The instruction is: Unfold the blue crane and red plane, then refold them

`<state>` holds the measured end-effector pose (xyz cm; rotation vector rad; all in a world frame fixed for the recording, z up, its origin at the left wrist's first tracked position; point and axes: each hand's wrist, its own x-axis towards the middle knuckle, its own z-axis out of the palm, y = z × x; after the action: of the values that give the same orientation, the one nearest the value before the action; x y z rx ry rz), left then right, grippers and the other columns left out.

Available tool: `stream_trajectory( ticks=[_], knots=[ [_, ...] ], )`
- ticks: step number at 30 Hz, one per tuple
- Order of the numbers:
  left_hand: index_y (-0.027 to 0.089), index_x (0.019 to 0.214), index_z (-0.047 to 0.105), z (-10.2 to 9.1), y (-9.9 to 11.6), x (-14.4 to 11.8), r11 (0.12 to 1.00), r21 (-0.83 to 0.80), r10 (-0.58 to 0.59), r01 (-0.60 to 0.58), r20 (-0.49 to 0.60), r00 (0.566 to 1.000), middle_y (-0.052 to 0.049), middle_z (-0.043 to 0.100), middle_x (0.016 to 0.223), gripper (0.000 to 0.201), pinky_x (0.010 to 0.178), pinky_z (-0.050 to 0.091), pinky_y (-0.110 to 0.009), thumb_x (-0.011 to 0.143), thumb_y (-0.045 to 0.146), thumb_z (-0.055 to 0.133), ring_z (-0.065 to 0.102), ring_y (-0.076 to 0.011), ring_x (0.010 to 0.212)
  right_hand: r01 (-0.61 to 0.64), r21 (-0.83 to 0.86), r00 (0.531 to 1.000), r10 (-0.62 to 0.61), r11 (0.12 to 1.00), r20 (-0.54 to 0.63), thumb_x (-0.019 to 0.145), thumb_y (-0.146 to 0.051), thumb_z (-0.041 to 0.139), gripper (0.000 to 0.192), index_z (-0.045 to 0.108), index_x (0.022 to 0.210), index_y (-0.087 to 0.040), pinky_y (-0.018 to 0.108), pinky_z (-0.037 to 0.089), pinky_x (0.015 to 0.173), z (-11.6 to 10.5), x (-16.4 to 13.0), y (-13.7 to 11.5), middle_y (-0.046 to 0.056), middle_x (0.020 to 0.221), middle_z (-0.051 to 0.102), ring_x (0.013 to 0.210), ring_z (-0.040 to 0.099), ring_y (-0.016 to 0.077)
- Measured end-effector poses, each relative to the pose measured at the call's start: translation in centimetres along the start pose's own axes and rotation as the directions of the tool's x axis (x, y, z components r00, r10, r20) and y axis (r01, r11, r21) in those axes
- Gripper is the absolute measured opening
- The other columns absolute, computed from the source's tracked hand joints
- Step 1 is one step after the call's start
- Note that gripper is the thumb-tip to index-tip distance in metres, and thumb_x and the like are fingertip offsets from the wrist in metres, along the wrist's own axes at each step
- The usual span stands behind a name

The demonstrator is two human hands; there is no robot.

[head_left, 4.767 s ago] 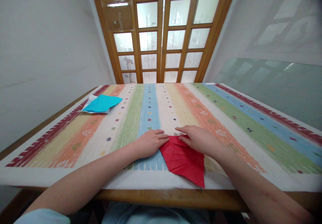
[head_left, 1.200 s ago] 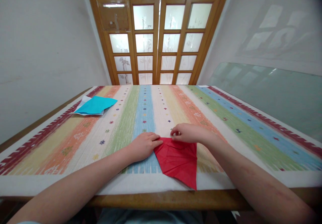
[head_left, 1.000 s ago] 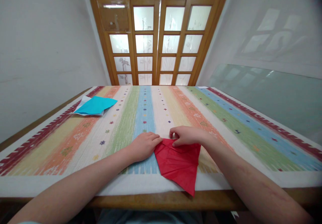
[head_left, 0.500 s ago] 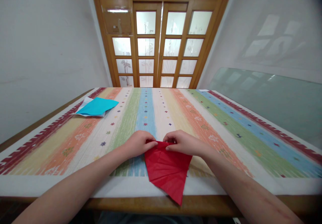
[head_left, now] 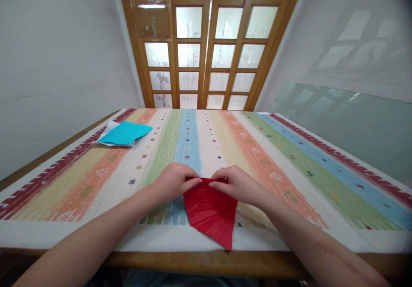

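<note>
A: Far left of where we grip, we've got a blue paper (head_left: 126,132) lying on a white sheet (head_left: 108,129), near the cloth's left edge.

B: Striped tablecloth (head_left: 289,158) under everything, wooden table edge (head_left: 199,263) just below us.

A: Straight beyond the grip, wooden doors with frosted panes (head_left: 209,46). Glass panel (head_left: 347,119) leaning off right.

Left hand (head_left: 174,183): bare, no ring, no glove, no watch at the wrist.
Right hand (head_left: 237,187): bare likewise, nothing worn on fingers or wrist.
Forearms: both uncovered along the whole visible length, no sleeve in view.
Clothing: dark strip of fabric at the bottom edge below the table, too dim to tell.
</note>
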<state>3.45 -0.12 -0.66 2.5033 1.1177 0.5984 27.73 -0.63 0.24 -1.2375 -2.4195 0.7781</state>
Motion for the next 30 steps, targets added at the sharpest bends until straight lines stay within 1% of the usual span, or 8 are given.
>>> stream_trajectory(
  ticks=[7,12,15,21,24,26,28,30],
  knots=[
    [0.019,0.079,0.077,0.8,-0.6,0.1,0.986,-0.148,-0.071,0.079,0.06,0.996,-0.002,0.071,0.07,0.027,0.062,0.038,-0.025,0.092,0.034,0.059,0.057,-0.0132,0.063,-0.076,0.036,0.996,0.074,0.996,0.043,0.089,-0.036,0.06,0.027,0.073,0.074,-0.017,0.026,0.035,0.057,0.1,0.2,0.7,0.001,0.067,0.069,0.061,0.055,0.0137],
    [0.015,0.079,0.074,1.9,-2.3,0.5,0.893,-0.39,-0.185,0.224,0.136,0.973,-0.002,0.067,0.07,0.033,0.059,0.037,-0.023,0.091,0.041,0.058,0.054,-0.0125,0.064,-0.078,0.083,0.989,0.067,0.993,0.131,0.093,-0.041,0.053,0.038,0.069,0.07,-0.016,0.026,0.032,0.054,-0.3,0.5,1.5,-0.001,0.061,0.058,0.056,0.045,0.0115],
    [0.015,0.074,0.071,2.3,-3.4,0.7,0.852,-0.438,-0.225,0.286,0.186,0.956,0.0,0.061,0.065,0.038,0.055,0.036,-0.022,0.09,0.046,0.057,0.049,-0.0112,0.059,-0.094,0.08,0.982,0.079,0.992,0.174,0.096,-0.044,0.046,0.044,0.063,0.066,-0.016,0.025,0.029,0.052,-0.8,0.6,1.7,-0.002,0.058,0.051,0.054,0.039,0.0106],
    [0.016,0.076,0.067,2.4,-4.5,0.5,0.811,-0.441,-0.255,0.385,0.325,0.911,0.001,0.056,0.057,0.041,0.05,0.036,-0.023,0.089,0.053,0.055,0.05,-0.0122,0.051,-0.056,-0.095,0.987,0.07,0.994,0.146,0.098,-0.039,0.047,0.038,0.067,0.073,-0.017,0.026,0.034,0.057,-0.9,0.6,2.3,0.002,0.066,0.064,0.06,0.051,0.0136],
    [0.016,0.074,0.065,2.5,-4.6,0.4,0.832,-0.402,-0.247,0.381,0.347,0.905,0.001,0.057,0.057,0.036,0.05,0.035,-0.022,0.089,0.047,0.055,0.051,-0.012,0.05,-0.041,-0.319,0.996,0.063,0.947,0.059,0.099,-0.036,0.048,0.036,0.073,0.08,-0.019,0.028,0.039,0.062,-0.4,0.6,2.3,0.007,0.077,0.073,0.069,0.062,0.0183],
    [0.016,0.071,0.064,2.6,-4.7,0.4,0.842,-0.382,-0.258,0.381,0.335,0.906,0.001,0.057,0.055,0.033,0.049,0.034,-0.022,0.089,0.042,0.055,0.051,-0.0114,0.049,-0.076,-0.477,0.996,0.048,0.876,-0.072,0.099,-0.033,0.049,0.033,0.075,0.084,-0.019,0.032,0.042,0.069,-0.1,0.7,2.1,0.01,0.083,0.075,0.078,0.066,0.0227],
    [0.016,0.067,0.062,2.8,-4.7,0.5,0.823,-0.396,-0.304,0.407,0.298,0.905,0.001,0.055,0.052,0.034,0.047,0.033,-0.022,0.088,0.041,0.055,0.049,-0.0108,0.046,-0.103,-0.555,0.971,-0.038,0.825,-0.236,0.099,-0.029,0.05,0.028,0.075,0.096,-0.018,0.036,0.045,0.079,0.0,0.7,1.7,0.012,0.095,0.075,0.092,0.067,0.0266],
    [0.015,0.068,0.061,3.1,-4.8,0.7,0.764,-0.453,-0.376,0.459,0.265,0.888,0.001,0.054,0.051,0.035,0.045,0.034,-0.022,0.089,0.043,0.054,0.047,-0.0106,0.044,-0.056,-0.558,0.922,-0.172,0.828,-0.348,0.099,-0.028,0.051,0.026,0.073,0.109,-0.018,0.041,0.045,0.091,-0.2,0.6,1.2,0.013,0.11,0.073,0.106,0.063,0.0281]
  ],
)
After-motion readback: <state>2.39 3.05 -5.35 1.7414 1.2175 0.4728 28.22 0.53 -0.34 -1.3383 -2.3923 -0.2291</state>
